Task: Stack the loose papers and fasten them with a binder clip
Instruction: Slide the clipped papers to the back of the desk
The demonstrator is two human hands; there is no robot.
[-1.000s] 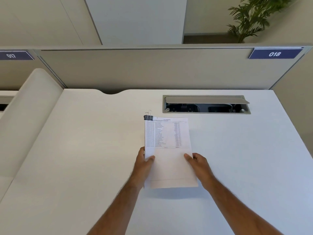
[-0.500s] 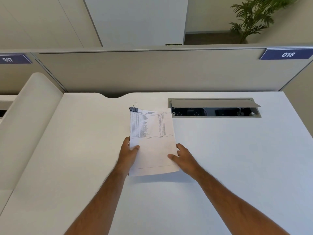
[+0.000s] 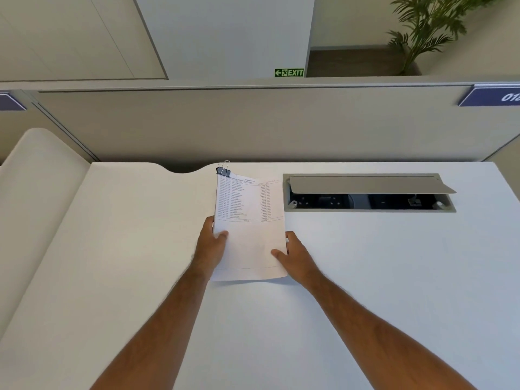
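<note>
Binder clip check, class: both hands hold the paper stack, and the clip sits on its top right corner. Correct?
Not quite. In the head view the binder clip sits on the top left corner of the paper stack; both the left hand and right hand do hold it.

Left hand [image 3: 210,246] and right hand [image 3: 292,256] bare: no gloves, rings or watch. Forearms bare to frame edge, no sleeves visible.

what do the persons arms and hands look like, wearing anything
Both forearms are bare from the bottom edge of the frame up to the wrists, with no sleeve showing. The left hand and the right hand are bare too: no gloves, and no watch, bracelet or ring shows. Fine hair is visible along both forearms.
</note>
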